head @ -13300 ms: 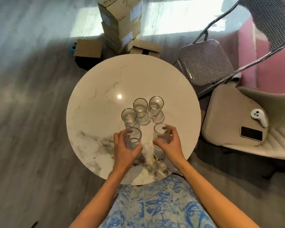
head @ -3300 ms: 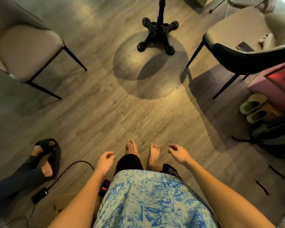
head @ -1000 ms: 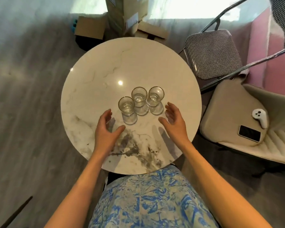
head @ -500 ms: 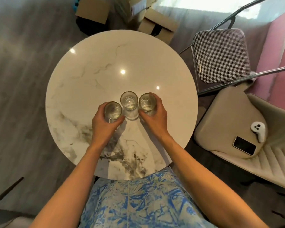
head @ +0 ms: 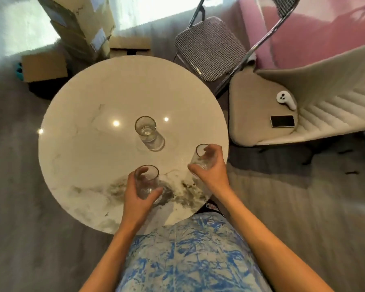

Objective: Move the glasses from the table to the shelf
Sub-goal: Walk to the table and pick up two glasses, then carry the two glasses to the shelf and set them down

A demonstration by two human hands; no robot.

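A round, pale marble counter [head: 89, 114] fills the middle of the view, seen from above, with grey floor around it. To its right sits a cream cushioned chair [head: 259, 114] carrying a black phone [head: 282, 121] and a white controller [head: 285, 99]. Cardboard boxes [head: 82, 24] stand beyond the counter. One clear glass [head: 148, 132] stands upright alone near the counter's centre. The left hand [head: 138, 196] is wrapped around a second glass [head: 146, 182] over the near edge. The right hand [head: 212, 167] grips a third glass [head: 200, 157] at the counter's right edge.
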